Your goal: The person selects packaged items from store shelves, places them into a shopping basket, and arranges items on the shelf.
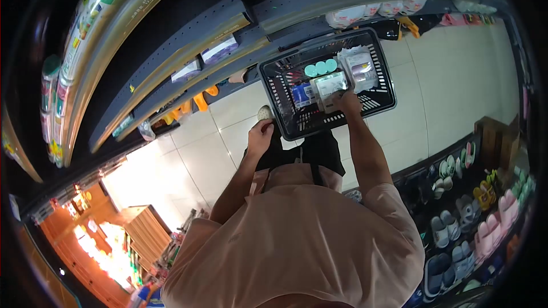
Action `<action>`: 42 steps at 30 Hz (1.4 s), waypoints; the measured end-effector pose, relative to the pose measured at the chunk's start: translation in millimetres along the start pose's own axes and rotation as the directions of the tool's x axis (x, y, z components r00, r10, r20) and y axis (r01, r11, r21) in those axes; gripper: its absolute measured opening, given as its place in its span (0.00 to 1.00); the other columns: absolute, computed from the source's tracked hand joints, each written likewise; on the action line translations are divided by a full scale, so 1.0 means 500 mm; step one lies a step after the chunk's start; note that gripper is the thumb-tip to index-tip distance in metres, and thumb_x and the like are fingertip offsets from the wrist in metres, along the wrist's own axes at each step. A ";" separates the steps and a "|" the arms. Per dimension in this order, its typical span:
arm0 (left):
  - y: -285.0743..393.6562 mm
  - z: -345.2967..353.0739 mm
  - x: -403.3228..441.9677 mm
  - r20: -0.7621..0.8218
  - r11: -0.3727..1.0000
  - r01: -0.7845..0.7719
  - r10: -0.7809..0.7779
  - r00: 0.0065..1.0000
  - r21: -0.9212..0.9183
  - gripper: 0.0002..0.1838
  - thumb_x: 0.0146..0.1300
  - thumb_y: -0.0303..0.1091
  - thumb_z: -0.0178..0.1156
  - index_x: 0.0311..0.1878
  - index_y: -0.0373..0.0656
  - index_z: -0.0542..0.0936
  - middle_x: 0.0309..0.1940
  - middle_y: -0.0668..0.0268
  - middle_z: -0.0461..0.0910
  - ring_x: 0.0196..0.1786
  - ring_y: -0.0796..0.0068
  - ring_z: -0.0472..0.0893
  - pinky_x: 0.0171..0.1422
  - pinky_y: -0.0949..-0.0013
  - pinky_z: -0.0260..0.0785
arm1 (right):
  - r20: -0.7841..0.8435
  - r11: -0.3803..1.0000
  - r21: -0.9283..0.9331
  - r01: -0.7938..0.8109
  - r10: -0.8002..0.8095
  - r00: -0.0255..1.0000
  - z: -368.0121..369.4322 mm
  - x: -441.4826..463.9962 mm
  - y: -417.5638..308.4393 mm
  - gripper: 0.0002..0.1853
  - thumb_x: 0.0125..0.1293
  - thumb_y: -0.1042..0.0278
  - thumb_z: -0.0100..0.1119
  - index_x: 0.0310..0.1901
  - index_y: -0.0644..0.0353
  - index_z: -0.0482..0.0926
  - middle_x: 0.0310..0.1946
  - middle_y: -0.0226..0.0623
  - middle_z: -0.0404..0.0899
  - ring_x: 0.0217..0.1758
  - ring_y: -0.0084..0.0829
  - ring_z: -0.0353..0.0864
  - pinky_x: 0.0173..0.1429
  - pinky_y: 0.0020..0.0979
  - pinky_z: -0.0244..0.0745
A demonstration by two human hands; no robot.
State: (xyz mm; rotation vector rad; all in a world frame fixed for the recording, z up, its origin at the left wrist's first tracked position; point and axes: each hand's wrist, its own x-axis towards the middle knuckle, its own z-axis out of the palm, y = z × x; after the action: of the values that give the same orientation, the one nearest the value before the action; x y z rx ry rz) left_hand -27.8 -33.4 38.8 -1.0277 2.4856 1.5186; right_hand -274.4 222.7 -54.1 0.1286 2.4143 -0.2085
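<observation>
A black shopping basket (pixel 278 98) with slotted walls stands in front of me, turned slightly on the floor. Inside it, my right hand (pixel 347 102) grips the near edge of a pale, clear-wrapped rectangular pack (pixel 331 85). Beside that pack are a blue packet (pixel 303 95), three round mint-green tops (pixel 321 68) and a white plastic-wrapped package (pixel 359 67). My left hand (pixel 261 132) hangs just outside the basket's left corner, its fingers curled together with nothing visible in them. A beige perforated shoe (pixel 264 113) shows just beyond it.
Dark shelves (pixel 188 71) with long price rails run along the left and far side. To the right, a low rack holds several pairs of slippers (pixel 445 228). Pale floor tiles (pixel 394 131) lie between them. A slatted wooden unit (pixel 142 236) stands at lower left.
</observation>
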 end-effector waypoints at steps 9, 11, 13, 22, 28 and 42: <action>0.020 0.067 -0.052 -0.039 0.995 0.093 -0.094 0.995 -0.043 0.15 0.67 0.34 0.62 0.52 0.35 0.82 0.34 0.58 0.86 0.36 0.71 0.84 0.45 0.69 0.76 | 0.199 0.993 -0.065 0.103 -0.088 0.976 -0.040 0.002 -0.009 0.49 0.43 0.31 0.74 0.61 0.61 0.77 0.59 0.46 0.81 0.63 0.47 0.80 0.64 0.53 0.72; 0.034 0.084 -0.052 -0.048 0.995 0.091 -0.092 0.995 -0.030 0.16 0.66 0.35 0.63 0.52 0.35 0.83 0.32 0.57 0.85 0.35 0.71 0.84 0.45 0.68 0.76 | 0.101 0.986 0.079 0.148 -0.156 0.983 0.016 0.037 0.019 0.48 0.43 0.34 0.75 0.60 0.64 0.77 0.56 0.50 0.82 0.59 0.49 0.82 0.61 0.49 0.76; 0.044 0.100 -0.050 -0.074 0.997 0.064 -0.066 0.995 -0.033 0.16 0.66 0.35 0.63 0.52 0.35 0.83 0.30 0.58 0.83 0.34 0.73 0.82 0.43 0.69 0.75 | 0.055 0.954 0.166 0.250 -0.262 0.963 0.022 0.040 0.028 0.47 0.42 0.35 0.76 0.57 0.64 0.78 0.54 0.52 0.83 0.57 0.50 0.83 0.61 0.47 0.77; 0.147 0.130 -0.028 0.263 0.741 0.404 -0.307 0.914 -0.537 0.37 0.68 0.43 0.66 0.75 0.40 0.63 0.56 0.60 0.80 0.54 0.67 0.81 0.53 0.62 0.77 | 0.287 0.474 0.869 0.142 -0.717 0.635 -0.101 -0.128 -0.001 0.21 0.62 0.64 0.72 0.54 0.64 0.82 0.47 0.34 0.84 0.49 0.24 0.81 0.54 0.30 0.76; 0.177 0.120 -0.036 0.203 0.586 0.372 -0.336 0.920 -0.720 0.27 0.70 0.43 0.64 0.66 0.43 0.67 0.55 0.61 0.78 0.53 0.67 0.81 0.47 0.60 0.82 | 0.425 0.684 0.639 0.351 -0.695 0.581 -0.080 -0.087 -0.058 0.31 0.65 0.48 0.68 0.59 0.65 0.77 0.52 0.39 0.81 0.52 0.28 0.79 0.57 0.29 0.74; 0.080 0.054 -0.162 -0.010 0.507 0.244 -0.447 0.895 -0.827 0.24 0.69 0.43 0.63 0.63 0.45 0.70 0.49 0.67 0.81 0.45 0.74 0.82 0.40 0.68 0.77 | -0.115 0.791 -0.197 0.578 -0.605 0.788 -0.022 0.182 -0.146 0.19 0.71 0.72 0.45 0.63 0.50 0.70 0.66 0.52 0.69 0.63 0.58 0.76 0.62 0.52 0.76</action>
State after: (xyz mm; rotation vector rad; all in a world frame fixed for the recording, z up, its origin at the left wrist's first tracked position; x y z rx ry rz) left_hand 5.2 41.7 85.5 -1.7521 1.3809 2.5407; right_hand -360.7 156.3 -97.5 -0.7308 2.5627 -0.3050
